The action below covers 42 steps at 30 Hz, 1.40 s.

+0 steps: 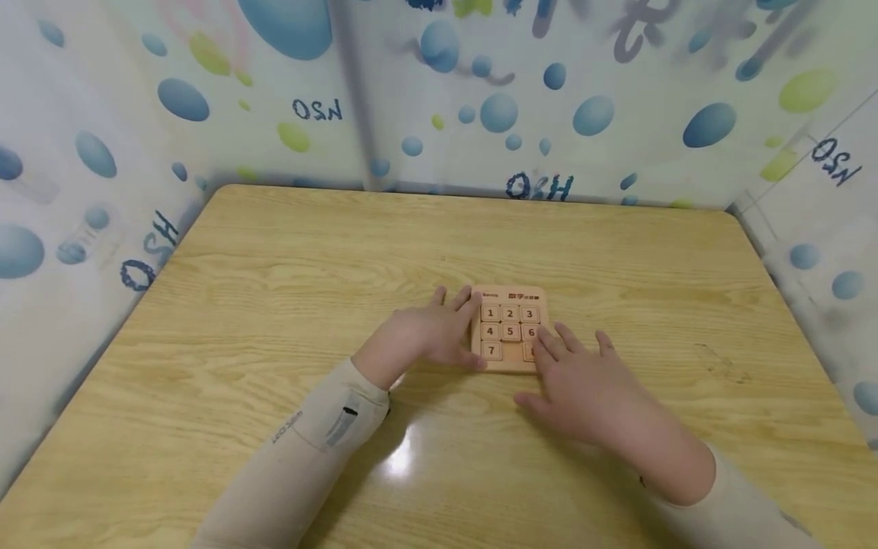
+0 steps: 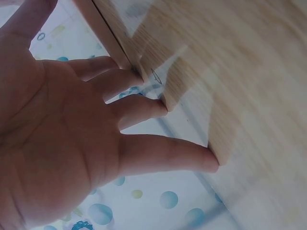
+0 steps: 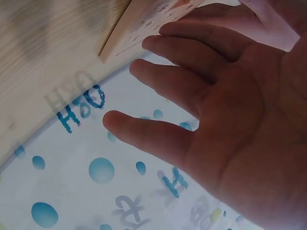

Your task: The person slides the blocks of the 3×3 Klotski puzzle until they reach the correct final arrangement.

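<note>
A wooden number slide puzzle (image 1: 510, 366) lies flat on the table, its printed heading along the far edge. In its bottom row, a gap sits between the 7 tile (image 1: 491, 351) and the partly covered 8 tile (image 1: 527, 351). My left hand (image 1: 439, 334) rests along the puzzle's left side, index finger near the upper corner and thumb at the lower one. In the left wrist view, its other fingers (image 2: 168, 153) stretch out with tips on the tabletop. My right hand (image 1: 583, 385) reaches over the right edge with fingers extended, the index fingertip overlapping the 6 and 8 tiles.
The wood-grain table (image 1: 329, 252) has a glossy surface with a bright reflection near its front. Walls (image 1: 439, 114) covered with blue and green dots and lettering stand close behind and on both sides.
</note>
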Tool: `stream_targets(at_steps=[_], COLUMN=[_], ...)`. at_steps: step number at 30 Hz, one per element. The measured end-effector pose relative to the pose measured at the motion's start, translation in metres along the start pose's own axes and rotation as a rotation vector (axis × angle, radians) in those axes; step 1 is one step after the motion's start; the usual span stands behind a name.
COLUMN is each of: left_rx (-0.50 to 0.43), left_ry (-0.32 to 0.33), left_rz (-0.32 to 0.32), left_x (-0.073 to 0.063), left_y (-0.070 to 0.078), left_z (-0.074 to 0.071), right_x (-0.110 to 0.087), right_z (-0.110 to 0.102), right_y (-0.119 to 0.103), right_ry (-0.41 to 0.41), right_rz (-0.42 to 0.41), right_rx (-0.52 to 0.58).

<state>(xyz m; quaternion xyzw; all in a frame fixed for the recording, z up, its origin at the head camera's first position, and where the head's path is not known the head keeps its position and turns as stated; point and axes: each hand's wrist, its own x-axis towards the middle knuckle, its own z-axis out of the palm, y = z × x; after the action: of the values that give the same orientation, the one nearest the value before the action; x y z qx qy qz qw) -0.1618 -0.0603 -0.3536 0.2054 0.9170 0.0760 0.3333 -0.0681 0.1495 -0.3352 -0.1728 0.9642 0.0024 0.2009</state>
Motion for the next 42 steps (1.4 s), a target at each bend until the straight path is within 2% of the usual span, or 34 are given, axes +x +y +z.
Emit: stream_targets(at_steps=[7, 14, 30, 42], left_rx=[-0.001, -0.007, -0.005, -0.012], left_ry=[-0.005, -0.002, -0.009, -0.002], left_rz=[-0.010, -0.014, -0.017, -0.013], left_x=[-0.002, -0.002, -0.003, -0.004], left_y=[0.001, 0.000, 0.001, 0.002], left_z=[-0.002, -0.002, -0.001, -0.001], right_x=[-0.010, -0.013, -0.015, -0.009], right_z=[0.005, 0.014, 0.013, 0.010], right_y=[0.005, 0.000, -0.006, -0.011], right_ry=[-0.023, 0.018, 0.035, 0.047], right_rz=[-0.004, -0.011, 0.011, -0.060], right_rx=[-0.017, -0.059, -0.048, -0.024])
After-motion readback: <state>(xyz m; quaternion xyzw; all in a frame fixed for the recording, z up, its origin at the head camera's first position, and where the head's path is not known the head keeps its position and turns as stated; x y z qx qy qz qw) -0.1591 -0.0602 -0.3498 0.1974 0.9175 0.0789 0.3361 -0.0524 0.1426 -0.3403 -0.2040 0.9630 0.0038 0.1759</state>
